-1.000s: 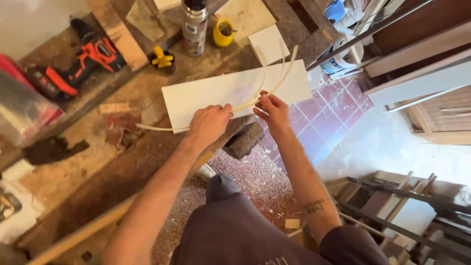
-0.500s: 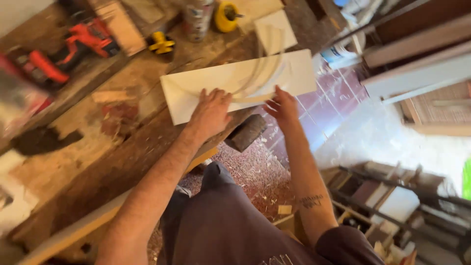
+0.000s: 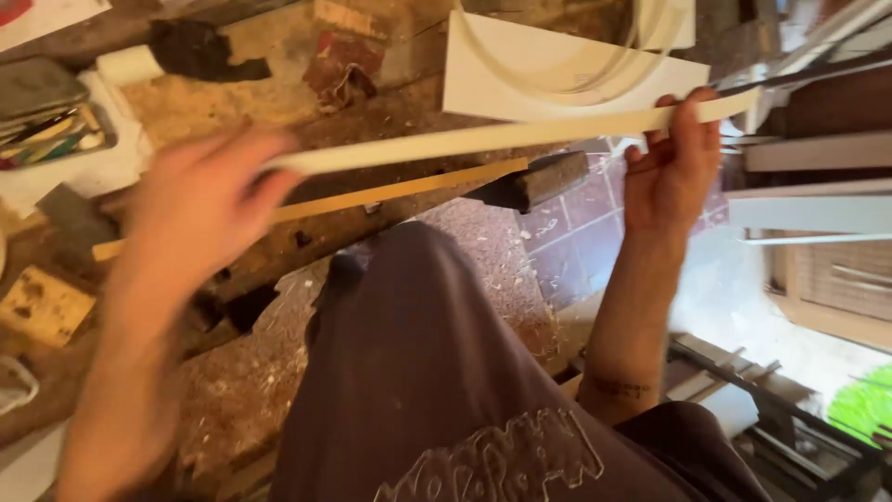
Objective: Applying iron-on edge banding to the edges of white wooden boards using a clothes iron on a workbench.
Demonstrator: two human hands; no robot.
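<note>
1. A long, thin cream strip (image 3: 502, 135) runs almost level across the view, held off the counter (image 3: 232, 102) between the two hands; it spans from the left hand across to the right, with a short end sticking out past the right hand toward the window side.
2. The right hand (image 3: 671, 172) has its grip closed on the strip near that far end; the fingers (image 3: 688, 121) curl up over its top edge and the thumb sits below, a pinch that seems meant to keep the flexible piece from sagging or twisting.
3. The left hand (image 3: 200, 200) is blurred; it meets the strip's other end and appears wrapped around it, though how tightly the grip closes I cannot tell; holding both ends apart looks like a way to keep the strip stretched straight.
4. Just beyond the strip lies a white panel (image 3: 567, 79) flat on the counter, with more pale strip curved in loops (image 3: 641, 51) on top of it.
5. Below the strip, a hammer (image 3: 437, 186) with a yellowish handle and dark head rests along the counter's edge, its head jutting out over the tiled floor (image 3: 576, 232).
6. Sawdust covers the counter; a flat tin of small tools (image 3: 51, 125) sits at the far left, well apart from the hands.
</note>
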